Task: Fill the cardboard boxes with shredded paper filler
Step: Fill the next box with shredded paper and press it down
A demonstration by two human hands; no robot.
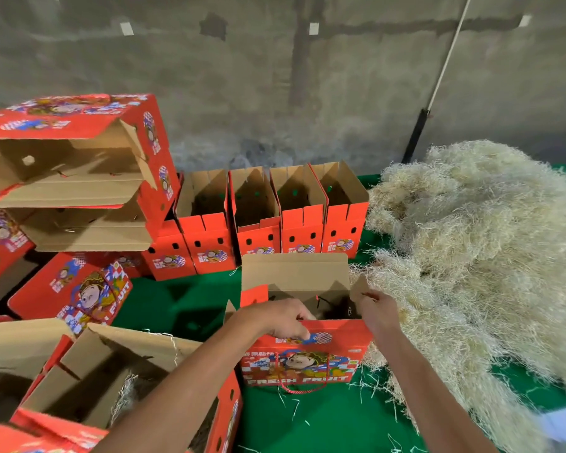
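A red "FRESH FRUIT" cardboard box (303,361) stands open on the green surface in front of me, its brown lid flap up at the back. My left hand (283,318) grips the top of its near wall. My right hand (378,310) pinches the small side flap at the box's right edge. The inside looks dark and I cannot tell what it holds. A big heap of pale shredded paper filler (477,256) lies just right of the box, touching it.
A row of several open red boxes (272,217) stands behind. Open boxes are stacked on their sides at the left (72,171). Another open box with some filler (118,380) sits at lower left. A concrete wall and a leaning pole (438,83) are behind.
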